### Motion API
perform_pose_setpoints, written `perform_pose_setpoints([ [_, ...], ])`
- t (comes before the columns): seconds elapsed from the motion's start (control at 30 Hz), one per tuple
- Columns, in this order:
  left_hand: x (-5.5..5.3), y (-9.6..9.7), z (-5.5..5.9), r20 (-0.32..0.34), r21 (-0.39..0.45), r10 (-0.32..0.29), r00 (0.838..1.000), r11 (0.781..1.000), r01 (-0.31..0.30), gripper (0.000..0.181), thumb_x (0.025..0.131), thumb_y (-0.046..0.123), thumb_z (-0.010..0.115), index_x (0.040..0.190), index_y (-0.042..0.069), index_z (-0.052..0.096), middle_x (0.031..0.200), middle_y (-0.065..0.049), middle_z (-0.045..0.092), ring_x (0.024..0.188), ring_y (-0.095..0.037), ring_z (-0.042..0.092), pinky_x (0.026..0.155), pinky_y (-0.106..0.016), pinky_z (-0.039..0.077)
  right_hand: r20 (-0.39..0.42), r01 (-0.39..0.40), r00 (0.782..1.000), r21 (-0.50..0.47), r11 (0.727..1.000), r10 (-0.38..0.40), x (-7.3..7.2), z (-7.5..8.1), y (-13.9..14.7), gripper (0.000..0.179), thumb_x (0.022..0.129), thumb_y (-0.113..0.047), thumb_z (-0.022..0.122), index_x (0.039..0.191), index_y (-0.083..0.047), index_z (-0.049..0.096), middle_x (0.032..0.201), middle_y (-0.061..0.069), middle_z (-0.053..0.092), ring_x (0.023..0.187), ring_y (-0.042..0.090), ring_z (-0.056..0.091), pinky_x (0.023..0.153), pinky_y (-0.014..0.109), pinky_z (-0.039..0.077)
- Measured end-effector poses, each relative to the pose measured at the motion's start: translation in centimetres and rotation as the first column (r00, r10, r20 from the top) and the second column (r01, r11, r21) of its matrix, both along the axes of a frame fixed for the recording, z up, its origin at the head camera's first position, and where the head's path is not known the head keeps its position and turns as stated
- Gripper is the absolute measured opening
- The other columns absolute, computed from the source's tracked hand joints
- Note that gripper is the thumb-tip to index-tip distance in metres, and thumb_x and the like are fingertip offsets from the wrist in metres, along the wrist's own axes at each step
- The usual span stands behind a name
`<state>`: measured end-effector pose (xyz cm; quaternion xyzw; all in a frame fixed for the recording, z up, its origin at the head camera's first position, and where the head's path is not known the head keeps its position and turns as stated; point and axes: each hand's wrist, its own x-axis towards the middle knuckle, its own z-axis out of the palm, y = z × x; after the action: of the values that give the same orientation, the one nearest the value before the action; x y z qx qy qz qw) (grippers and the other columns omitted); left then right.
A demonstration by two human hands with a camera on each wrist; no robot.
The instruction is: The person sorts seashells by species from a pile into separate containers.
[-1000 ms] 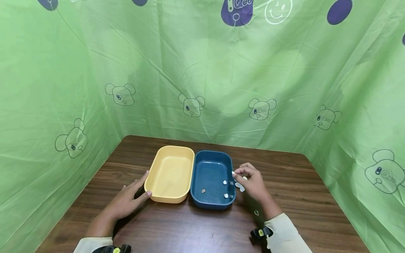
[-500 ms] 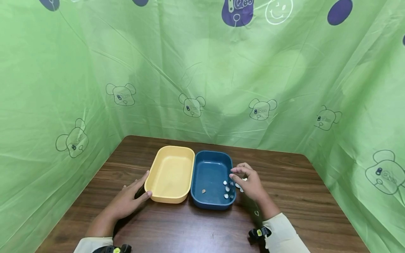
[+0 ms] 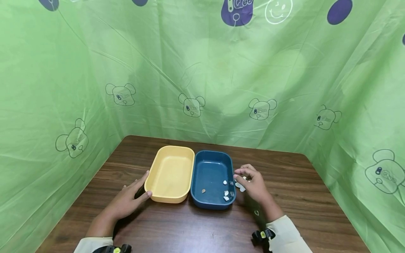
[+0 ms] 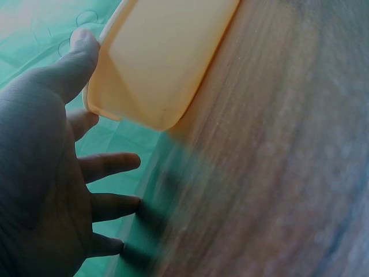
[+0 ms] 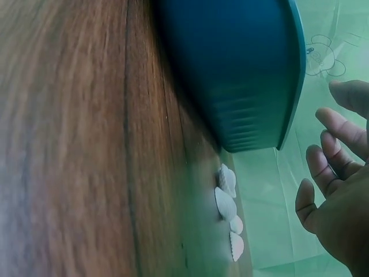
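My left hand (image 3: 131,197) lies against the left side of the yellow tray (image 3: 153,177), thumb at its rim and the other fingers extended, as the left wrist view shows. Beside that tray stands a blue tray (image 3: 210,182) with white seashells (image 3: 225,182) along its right side and one small brown shell (image 3: 203,191) further left. My right hand (image 3: 251,182) hovers just past the blue tray's right rim, fingers loosely bent. Nothing shows between thumb and fingers in the right wrist view. Under it, several white seashells (image 5: 225,203) lie on the table.
Both trays stand side by side on a dark wooden table (image 3: 284,175). A green printed curtain (image 3: 221,70) encloses the table at the back and sides. A small pale ring-like spot (image 3: 256,213) shows on the wood near the right wrist.
The white seashell at my right fingertips has dropped into the blue tray, and one shell there has shifted nearer the front. My right hand reached over the rim, then drew back right. Left hand unmoved.
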<state>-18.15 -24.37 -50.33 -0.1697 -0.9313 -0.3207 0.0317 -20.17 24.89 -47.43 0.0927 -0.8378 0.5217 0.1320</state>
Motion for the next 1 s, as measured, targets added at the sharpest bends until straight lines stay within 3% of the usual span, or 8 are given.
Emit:
perform_pose_setpoints([
  [0.27, 0.1, 0.1, 0.1, 0.010, -0.003, 0.003, 1.000, 1.000, -0.003, 0.078, 0.110, 0.047, 0.063, 0.176, 0.031, 0.025, 0.172, -0.017, 0.044, 0.152, -0.064, 0.042, 0.114, -0.094, 0.020, 0.004, 0.014, 1.000, 0.020, 1.000, -0.014, 0.6, 0.0, 1.1, 0.019, 0.097, -0.011, 0.083, 0.112, 0.002, 0.082, 0.119, 0.015, 0.068, 0.107, 0.017, 0.061, 0.081, 0.023, 0.052],
  [0.53, 0.2, 0.1, 0.3, 0.024, 0.007, -0.002, 1.000, 1.000, 0.001, 0.078, 0.110, 0.046, 0.063, 0.176, 0.028, 0.025, 0.172, -0.018, 0.044, 0.152, -0.064, 0.040, 0.114, -0.094, 0.019, 0.044, 0.050, 0.998, 0.069, 0.996, -0.053, 1.4, 0.4, 2.3, 0.016, 0.098, -0.016, 0.084, 0.112, -0.009, 0.083, 0.123, 0.011, 0.067, 0.114, 0.026, 0.062, 0.085, 0.026, 0.054],
  [0.77, 0.1, 0.0, 0.3, 0.015, 0.002, -0.004, 1.000, 1.000, 0.004, 0.078, 0.110, 0.047, 0.063, 0.176, 0.029, 0.025, 0.172, -0.018, 0.043, 0.151, -0.065, 0.041, 0.114, -0.095, 0.019, 0.028, 0.040, 0.999, 0.078, 0.996, -0.042, 2.6, 0.1, 3.1, 0.016, 0.097, -0.009, 0.083, 0.112, -0.003, 0.082, 0.120, 0.013, 0.067, 0.105, 0.012, 0.061, 0.079, 0.023, 0.053],
  [1.0, 0.1, 0.1, 0.2, 0.001, 0.002, -0.007, 1.000, 1.000, 0.007, 0.078, 0.110, 0.046, 0.063, 0.176, 0.028, 0.025, 0.172, -0.018, 0.043, 0.150, -0.065, 0.042, 0.112, -0.096, 0.019, 0.004, 0.021, 1.000, 0.066, 0.998, -0.021, 3.7, -0.4, 4.0, 0.017, 0.095, -0.007, 0.084, 0.111, -0.001, 0.081, 0.117, 0.012, 0.068, 0.105, 0.015, 0.062, 0.077, 0.024, 0.053],
])
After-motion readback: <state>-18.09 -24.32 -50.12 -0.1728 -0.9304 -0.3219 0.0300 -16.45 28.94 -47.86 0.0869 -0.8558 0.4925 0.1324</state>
